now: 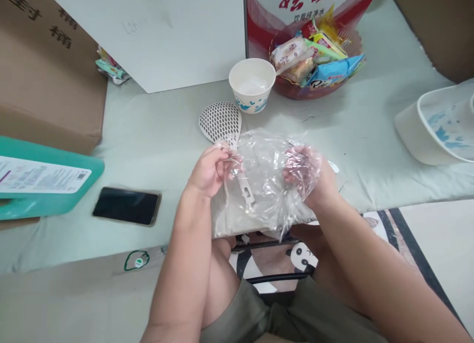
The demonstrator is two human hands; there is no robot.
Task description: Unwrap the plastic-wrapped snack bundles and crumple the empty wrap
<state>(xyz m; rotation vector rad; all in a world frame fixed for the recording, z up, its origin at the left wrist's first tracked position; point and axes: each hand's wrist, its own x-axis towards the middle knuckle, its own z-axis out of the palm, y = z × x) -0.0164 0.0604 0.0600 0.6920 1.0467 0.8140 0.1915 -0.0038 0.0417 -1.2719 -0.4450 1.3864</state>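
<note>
A crinkled clear plastic bag (259, 185) is stretched between my two hands at the table's front edge. My left hand (213, 170) pinches the bag's left side with thumb and fingers. My right hand (309, 172) is closed around the other side, its fingers seen through the shiny film. Under the bag lies a white skimmer (219, 120) with a perforated head, its handle running down beneath the plastic and close to my left fingers. Just behind stands a white paper cup (253, 83) with a blue leaf pattern; something whitish is inside.
A black phone (126, 205) and a teal jug (44, 177) are at left, near a cardboard box (48, 76). Behind the cup, a reddish bowl (318, 92) holds packaged snacks. A white patterned container (414, 130) stands at right. A white panel (177, 36) rises at the back.
</note>
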